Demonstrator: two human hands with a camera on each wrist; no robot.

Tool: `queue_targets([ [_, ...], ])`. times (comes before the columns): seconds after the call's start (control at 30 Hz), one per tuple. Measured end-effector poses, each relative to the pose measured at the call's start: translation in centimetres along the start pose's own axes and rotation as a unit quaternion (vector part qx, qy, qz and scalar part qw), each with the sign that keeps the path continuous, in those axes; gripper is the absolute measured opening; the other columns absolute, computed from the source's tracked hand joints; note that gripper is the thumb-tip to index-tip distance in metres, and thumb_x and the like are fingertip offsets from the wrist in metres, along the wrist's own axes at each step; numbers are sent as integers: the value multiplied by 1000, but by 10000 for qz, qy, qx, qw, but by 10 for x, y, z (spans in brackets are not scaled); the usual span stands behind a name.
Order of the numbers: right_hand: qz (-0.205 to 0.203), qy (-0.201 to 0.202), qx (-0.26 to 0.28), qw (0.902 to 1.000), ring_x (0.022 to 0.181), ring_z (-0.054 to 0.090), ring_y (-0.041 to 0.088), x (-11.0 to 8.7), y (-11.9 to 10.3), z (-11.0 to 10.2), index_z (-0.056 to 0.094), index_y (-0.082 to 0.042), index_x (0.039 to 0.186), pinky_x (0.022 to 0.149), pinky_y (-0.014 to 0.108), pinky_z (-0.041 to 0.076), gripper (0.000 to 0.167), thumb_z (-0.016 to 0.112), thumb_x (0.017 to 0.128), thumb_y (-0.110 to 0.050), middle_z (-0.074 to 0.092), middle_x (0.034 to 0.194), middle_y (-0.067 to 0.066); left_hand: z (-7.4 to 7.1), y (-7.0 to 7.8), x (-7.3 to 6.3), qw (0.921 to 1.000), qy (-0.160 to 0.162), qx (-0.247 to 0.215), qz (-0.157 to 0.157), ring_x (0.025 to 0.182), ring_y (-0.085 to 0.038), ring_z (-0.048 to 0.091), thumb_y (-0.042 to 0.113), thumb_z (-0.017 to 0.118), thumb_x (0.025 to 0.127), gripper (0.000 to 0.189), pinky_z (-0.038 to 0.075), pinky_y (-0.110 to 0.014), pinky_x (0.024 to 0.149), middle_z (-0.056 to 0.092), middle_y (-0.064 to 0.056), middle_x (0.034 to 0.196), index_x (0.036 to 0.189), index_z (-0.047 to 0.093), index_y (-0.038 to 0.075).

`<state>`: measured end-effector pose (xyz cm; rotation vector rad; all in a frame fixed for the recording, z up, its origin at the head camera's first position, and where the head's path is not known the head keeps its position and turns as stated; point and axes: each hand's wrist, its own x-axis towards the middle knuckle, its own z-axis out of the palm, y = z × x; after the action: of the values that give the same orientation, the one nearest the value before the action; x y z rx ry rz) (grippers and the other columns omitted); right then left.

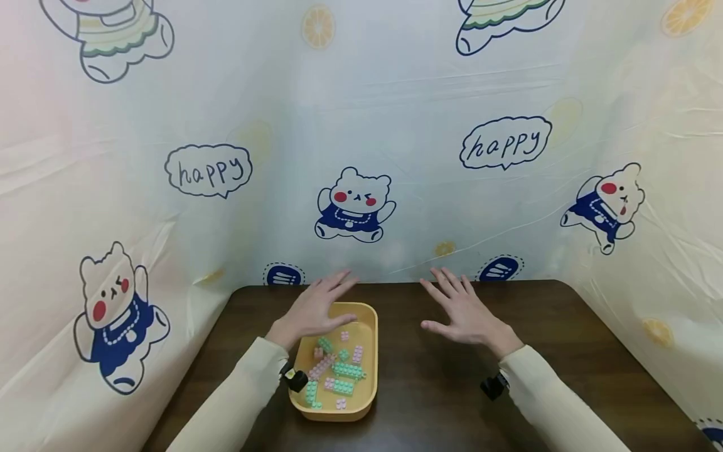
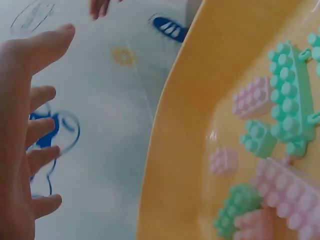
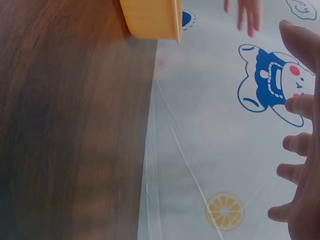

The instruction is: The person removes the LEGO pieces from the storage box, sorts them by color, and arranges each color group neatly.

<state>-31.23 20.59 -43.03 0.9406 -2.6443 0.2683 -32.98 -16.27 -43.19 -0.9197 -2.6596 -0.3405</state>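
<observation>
My left hand (image 1: pixel 313 309) hovers over the far left part of a yellow tray (image 1: pixel 369 376), its fingers spread and holding nothing. Inside the tray lie pink and green toy building bricks, among them a long green brick (image 2: pixel 291 95), a small pink brick (image 2: pixel 223 161) and a long pink brick (image 2: pixel 290 195). Some bricks appear joined. To the right of the tray, my right hand (image 1: pixel 465 311) is held above the brown table with spread fingers and nothing in it. Both palms are turned partly inward, apart from each other.
The dark wooden table (image 1: pixel 429 402) reaches back to a pale curtain (image 1: pixel 418 207) printed with bears and "happy" bubbles. The curtain also closes in both sides. A small black wrist camera (image 1: pixel 295 380) sits on the left wrist, another black camera (image 1: pixel 494 386) on the right.
</observation>
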Motion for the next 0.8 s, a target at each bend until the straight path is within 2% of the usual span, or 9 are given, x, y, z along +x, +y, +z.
queue_targets([
  [0.13,59,-44,201,9998,150,10,35,1,0,0,14,-32,157,112,67,16,84,49,89,-66,9,165,5,6,-14,-21,9962,226,-396,-737,143,-31,34,56,60,88,76,28,-58,112,30,-2,159,153,32,27],
  [0.27,126,1,515,9986,147,19,36,2,-1,-1,18,-30,157,110,64,26,82,52,90,-63,19,162,8,13,-28,-40,9850,413,-1133,-1233,144,-33,31,56,57,90,73,31,-61,110,32,-5,158,151,36,22],
  [0.4,206,17,788,9967,143,29,35,2,-1,-1,22,-29,156,108,61,33,80,53,90,-61,31,158,10,16,-37,-51,9731,660,-1746,-1354,142,-36,33,53,59,91,69,33,-63,107,35,-10,155,147,42,17],
  [0.53,309,-15,929,9952,142,32,32,-1,-1,0,23,-29,156,107,59,35,80,53,90,-62,33,157,8,20,-40,-60,9618,595,-2237,-1464,136,-38,41,47,60,93,65,38,-62,103,38,-15,153,146,44,13],
  [0.6,315,29,969,9948,142,32,31,-2,-1,-1,24,-28,155,108,59,35,79,54,90,-62,34,157,7,24,-41,-63,9523,543,-2565,-1565,132,-39,46,42,60,94,62,39,-63,102,38,-17,152,146,44,13],
  [0.7,304,102,1013,9943,141,33,30,-3,-1,-1,26,-27,155,107,58,35,78,55,90,-60,35,156,7,28,-40,-67,9308,457,-3129,-1834,130,-39,48,39,58,96,58,38,-63,103,39,-15,152,146,43,16],
  [0.8,328,110,1052,9938,141,33,29,-4,-1,-1,26,-29,155,107,57,36,77,55,90,-60,35,156,7,31,-39,-70,9091,370,-3580,-2098,132,-39,45,38,56,97,56,38,-62,104,38,-12,153,147,41,19],
])
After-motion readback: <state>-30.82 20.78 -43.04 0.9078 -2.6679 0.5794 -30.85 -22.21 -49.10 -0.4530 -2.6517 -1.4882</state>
